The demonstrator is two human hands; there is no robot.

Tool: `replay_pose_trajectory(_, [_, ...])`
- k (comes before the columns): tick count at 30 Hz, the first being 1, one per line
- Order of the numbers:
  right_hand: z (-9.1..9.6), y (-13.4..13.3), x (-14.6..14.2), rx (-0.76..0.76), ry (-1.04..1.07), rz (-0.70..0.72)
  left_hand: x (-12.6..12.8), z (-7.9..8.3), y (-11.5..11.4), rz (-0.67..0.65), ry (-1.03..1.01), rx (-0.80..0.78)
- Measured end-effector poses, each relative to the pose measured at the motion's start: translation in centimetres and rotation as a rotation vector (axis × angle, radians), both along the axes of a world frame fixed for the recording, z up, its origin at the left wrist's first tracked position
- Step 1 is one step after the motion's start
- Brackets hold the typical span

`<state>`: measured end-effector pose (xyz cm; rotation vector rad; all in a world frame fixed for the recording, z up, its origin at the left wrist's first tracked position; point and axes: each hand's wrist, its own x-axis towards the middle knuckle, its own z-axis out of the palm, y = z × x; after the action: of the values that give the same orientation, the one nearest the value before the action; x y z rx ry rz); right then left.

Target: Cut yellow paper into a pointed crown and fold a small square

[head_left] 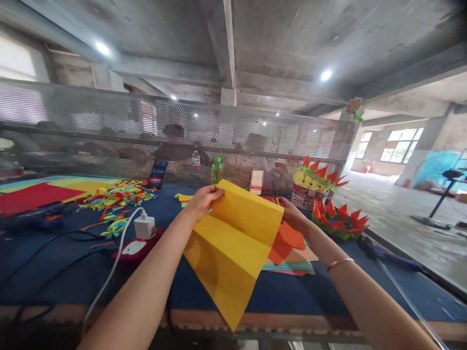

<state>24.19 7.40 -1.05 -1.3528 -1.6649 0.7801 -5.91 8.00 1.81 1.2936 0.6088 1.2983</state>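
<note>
Both forearms extended forward, bare. Left hand [202,200] pinching, thumb on top. Right hand [295,217] gripping, partly hidden.

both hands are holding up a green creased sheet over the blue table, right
Not green. The head view shows the sheet is yellow. The left hand and right hand do hold it up, creased, over the blue table.

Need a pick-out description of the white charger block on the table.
On the dark blue table cover, look left of the left hand pinching the folded yellow paper sheet. The white cube-shaped charger block stands on a maroon oval base; only it trails a white cable.
</note>
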Motion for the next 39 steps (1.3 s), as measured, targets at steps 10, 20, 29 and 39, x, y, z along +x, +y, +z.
replay_pose_trajectory(10, [2.2, -5.6, 5.9, -0.098, 0.046, 0.402, -0.2, -0.2, 0.3, 0.132, 0.042, 0.080])
replay_pose_trajectory(20, [1.4, -6.3, 6.0, -0.075, -0.053, 0.343, -1.0, -0.4, 0.8, 0.225, 0.066, 0.057])
replay_pose_trajectory(29, [2.0, -6.7, 4.5, -0.026, -0.092, 0.470, -0.9, -0.7, 1.3, 0.210, 0.098, 0.097])
replay_pose_trajectory(39, [1.5, -6.3, 3.9, -0.019, -0.101, 0.448, -0.2, -0.9, 1.1, 0.239, 0.169, 0.066])
